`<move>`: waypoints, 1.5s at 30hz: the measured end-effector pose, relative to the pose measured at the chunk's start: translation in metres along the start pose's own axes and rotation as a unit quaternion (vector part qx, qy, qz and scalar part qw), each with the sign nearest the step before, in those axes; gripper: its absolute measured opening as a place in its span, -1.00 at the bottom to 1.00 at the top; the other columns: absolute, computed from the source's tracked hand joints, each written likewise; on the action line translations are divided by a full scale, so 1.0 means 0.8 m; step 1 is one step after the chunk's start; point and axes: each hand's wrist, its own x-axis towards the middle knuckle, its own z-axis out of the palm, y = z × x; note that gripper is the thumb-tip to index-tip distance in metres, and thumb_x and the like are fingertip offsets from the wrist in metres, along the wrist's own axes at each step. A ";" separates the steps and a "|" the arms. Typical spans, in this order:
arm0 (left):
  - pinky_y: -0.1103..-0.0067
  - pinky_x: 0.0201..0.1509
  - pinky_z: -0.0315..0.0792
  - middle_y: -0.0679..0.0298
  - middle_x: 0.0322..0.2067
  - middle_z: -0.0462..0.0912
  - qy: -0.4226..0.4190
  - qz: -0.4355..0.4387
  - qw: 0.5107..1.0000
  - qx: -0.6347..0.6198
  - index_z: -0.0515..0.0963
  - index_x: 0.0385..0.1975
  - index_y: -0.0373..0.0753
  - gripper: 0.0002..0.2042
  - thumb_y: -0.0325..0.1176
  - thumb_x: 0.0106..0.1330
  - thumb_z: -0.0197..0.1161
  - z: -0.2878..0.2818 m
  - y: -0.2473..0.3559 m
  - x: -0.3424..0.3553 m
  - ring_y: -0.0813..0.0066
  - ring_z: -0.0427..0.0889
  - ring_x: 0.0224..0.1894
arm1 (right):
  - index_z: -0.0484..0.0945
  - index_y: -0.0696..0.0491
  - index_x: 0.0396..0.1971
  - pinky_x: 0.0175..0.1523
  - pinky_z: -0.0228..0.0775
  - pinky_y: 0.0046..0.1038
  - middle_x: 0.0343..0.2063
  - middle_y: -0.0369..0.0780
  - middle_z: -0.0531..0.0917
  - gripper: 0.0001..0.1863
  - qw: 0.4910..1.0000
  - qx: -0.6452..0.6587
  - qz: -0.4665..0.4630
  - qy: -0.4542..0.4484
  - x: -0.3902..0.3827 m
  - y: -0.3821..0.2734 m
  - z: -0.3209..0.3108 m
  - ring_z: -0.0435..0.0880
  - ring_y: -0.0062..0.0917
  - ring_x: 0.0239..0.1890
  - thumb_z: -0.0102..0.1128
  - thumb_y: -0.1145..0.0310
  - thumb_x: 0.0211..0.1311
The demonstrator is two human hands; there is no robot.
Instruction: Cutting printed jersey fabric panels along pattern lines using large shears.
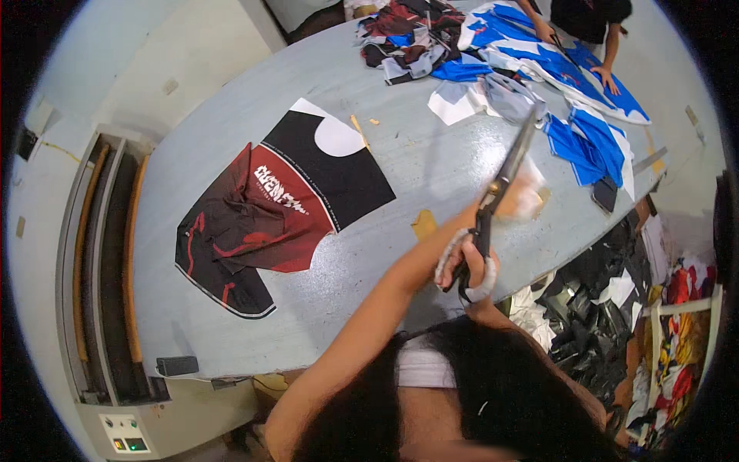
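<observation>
My right hand (pixel 476 271) is closed round the handles of large fabric shears (pixel 504 181), their loops wrapped in white material. The blades look closed and point away toward the far right. My left arm reaches across behind the shears, and my left hand (pixel 522 197) is smeared by motion over the table, its fingers unclear. Something white and blurred shows beside it; I cannot tell what it is. To the left, apart from both hands, lie black and red printed shirt pieces (pixel 289 204), partly crumpled.
A grey table (pixel 354 308) spreads around me. Across it a co-worker's hands (pixel 608 79) cut blue and white fabric (pixel 539 65) beside a dark cloth pile (pixel 412 38). A phone (pixel 604 194) lies at the right edge, above heaped scraps (pixel 589 323). A roller machine (pixel 108 269) stands left.
</observation>
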 end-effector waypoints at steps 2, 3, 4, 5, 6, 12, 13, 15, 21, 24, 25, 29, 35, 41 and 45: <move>0.47 0.19 0.12 0.09 0.05 0.33 -0.067 -0.076 0.994 -0.029 0.17 0.15 -0.22 -0.58 -0.23 0.31 -0.17 -0.001 -0.031 0.000 0.37 0.28 0.14 | 0.20 0.16 -0.49 -0.64 0.34 -0.48 -0.78 -0.19 0.33 -0.82 0.999 0.013 -0.036 0.032 -0.010 -0.010 -0.005 0.36 -0.50 -0.82 -0.15 0.37 0.20; 0.54 0.16 0.15 0.12 -0.01 0.39 -0.074 -0.114 0.988 -0.067 0.22 0.12 -0.22 -0.60 -0.23 0.32 -0.18 -0.001 0.020 -0.012 0.41 0.32 0.10 | 0.19 0.16 -0.48 -0.64 0.34 -0.48 -0.78 -0.19 0.32 -0.83 0.997 0.041 -0.036 0.050 -0.001 -0.001 -0.013 0.36 -0.49 -0.82 -0.15 0.38 0.19; 0.61 0.12 0.19 0.15 -0.07 0.45 -0.096 -0.141 0.979 -0.112 0.27 0.09 -0.22 -0.62 -0.22 0.33 -0.19 0.002 0.053 -0.018 0.46 0.36 0.06 | 0.20 0.17 -0.49 -0.64 0.34 -0.47 -0.77 -0.19 0.32 -0.83 0.997 0.014 -0.055 0.050 0.002 -0.008 -0.017 0.36 -0.49 -0.81 -0.12 0.39 0.18; 0.61 0.12 0.19 0.15 -0.07 0.45 -0.094 -0.145 0.978 -0.115 0.27 0.09 -0.22 -0.62 -0.22 0.33 -0.19 -0.003 0.035 -0.013 0.46 0.36 0.06 | 0.20 0.17 -0.50 -0.65 0.33 -0.48 -0.77 -0.18 0.33 -0.83 0.995 0.005 -0.074 0.066 0.008 -0.013 -0.021 0.36 -0.50 -0.82 -0.13 0.40 0.17; 0.60 0.11 0.21 0.15 -0.10 0.47 -0.068 -0.074 0.994 -0.052 0.30 0.05 -0.25 -0.64 -0.24 0.31 -0.16 0.035 0.021 0.062 0.44 0.39 0.02 | 0.20 0.17 -0.51 -0.65 0.33 -0.49 -0.77 -0.18 0.34 -0.83 0.998 -0.001 -0.059 0.030 0.005 -0.023 0.003 0.36 -0.50 -0.83 -0.13 0.40 0.17; 0.49 0.05 0.29 0.07 -0.22 0.54 0.169 0.171 0.955 0.175 0.47 -0.20 -0.32 -0.75 -0.38 0.17 0.00 -0.079 -0.044 0.178 0.27 0.49 -0.09 | 0.31 0.18 -0.53 -0.76 0.21 -0.60 -0.85 -0.23 0.36 -0.76 0.978 -0.198 0.020 0.057 0.065 -0.044 -0.045 0.37 -0.59 -0.86 0.01 0.32 0.17; 0.47 0.05 0.30 0.07 -0.19 0.53 0.240 0.204 0.907 0.282 0.46 -0.17 -0.32 -0.73 -0.39 0.15 0.02 -0.114 -0.046 0.159 0.21 0.48 -0.09 | 0.34 0.18 -0.55 -0.79 0.17 -0.62 -0.85 -0.26 0.35 -0.75 0.943 -0.323 0.050 0.067 0.084 -0.049 -0.063 0.35 -0.63 -0.87 0.07 0.32 0.14; 0.32 0.18 0.10 0.04 0.06 0.32 0.291 0.139 0.803 0.501 0.35 0.00 -0.26 -0.58 -0.23 0.15 0.06 -0.178 -0.037 0.096 0.13 0.23 0.14 | 0.37 0.18 -0.58 -0.82 0.12 -0.64 -0.85 -0.29 0.34 -0.75 0.892 -0.440 0.077 0.072 0.105 -0.047 -0.094 0.33 -0.66 -0.89 0.13 0.31 0.12; 0.09 0.23 -0.15 0.05 0.20 0.10 0.258 -0.016 0.700 0.666 0.20 0.15 -0.18 -0.37 0.10 0.15 -0.03 -0.205 -0.074 -0.080 0.07 0.00 0.26 | 0.36 0.12 -0.66 -0.87 0.04 -0.65 -0.83 -0.34 0.33 -0.75 0.949 -0.260 0.163 0.067 0.134 -0.009 -0.103 0.29 -0.70 -0.92 0.17 0.34 0.08; 0.10 0.25 -0.17 0.06 0.24 0.00 0.095 -0.019 0.768 0.634 0.17 0.17 -0.16 -0.37 0.10 0.17 -0.05 -0.147 -0.048 -0.140 0.07 -0.09 0.29 | 0.33 0.11 -0.66 -0.88 0.03 -0.65 -0.83 -0.33 0.33 -0.73 0.964 -0.217 0.151 0.032 0.138 0.009 -0.098 0.28 -0.68 -0.94 0.17 0.31 0.08; 0.11 0.25 -0.17 0.06 0.24 -0.01 0.034 -0.023 0.791 0.611 0.16 0.17 -0.15 -0.39 0.08 0.19 -0.05 -0.137 -0.036 -0.157 0.07 -0.11 0.29 | 0.33 0.11 -0.66 -0.88 0.03 -0.65 -0.84 -0.34 0.33 -0.73 0.966 -0.210 0.146 0.018 0.141 0.014 -0.095 0.27 -0.68 -0.94 0.17 0.31 0.08; 0.09 0.25 -0.17 0.06 0.23 0.02 -0.173 -0.072 0.893 0.410 0.17 0.16 -0.17 -0.43 0.03 0.21 -0.03 -0.158 0.011 -0.183 0.04 -0.13 0.30 | 0.33 0.12 -0.67 -0.87 0.04 -0.63 -0.86 -0.35 0.32 -0.69 0.943 -0.285 0.172 -0.012 0.149 0.033 -0.089 0.27 -0.67 -0.94 0.20 0.28 0.05; -0.06 0.18 -0.17 0.04 0.20 0.07 0.394 -0.217 0.634 0.629 0.21 0.12 -0.16 -0.47 0.04 0.25 -0.15 -0.285 -0.016 -0.135 -0.03 -0.01 0.25 | 0.33 0.11 -0.68 -0.86 0.03 -0.62 -0.86 -0.33 0.33 -0.68 0.943 -0.278 0.182 -0.020 0.141 0.046 -0.099 0.27 -0.67 -0.94 0.22 0.27 0.05; -0.22 0.09 -0.45 0.00 0.27 -0.18 0.705 -0.416 0.417 0.394 0.03 0.23 -0.09 -0.30 0.25 0.18 -0.32 -0.412 -0.026 -0.218 -0.27 -0.23 0.25 | 0.33 0.11 -0.65 -0.85 0.04 -0.62 -0.86 -0.35 0.34 -0.71 0.935 -0.313 0.163 -0.032 0.134 0.042 -0.110 0.28 -0.68 -0.93 0.21 0.29 0.06; -0.20 0.09 -0.51 0.03 0.28 -0.32 0.675 -0.393 0.435 0.448 -0.14 0.27 -0.03 -0.26 0.29 0.16 -0.32 -0.360 -0.059 -0.272 -0.26 -0.33 0.26 | 0.33 0.11 -0.63 -0.85 0.03 -0.63 -0.85 -0.36 0.33 -0.73 0.937 -0.300 0.176 -0.035 0.138 0.044 -0.114 0.28 -0.69 -0.92 0.20 0.32 0.06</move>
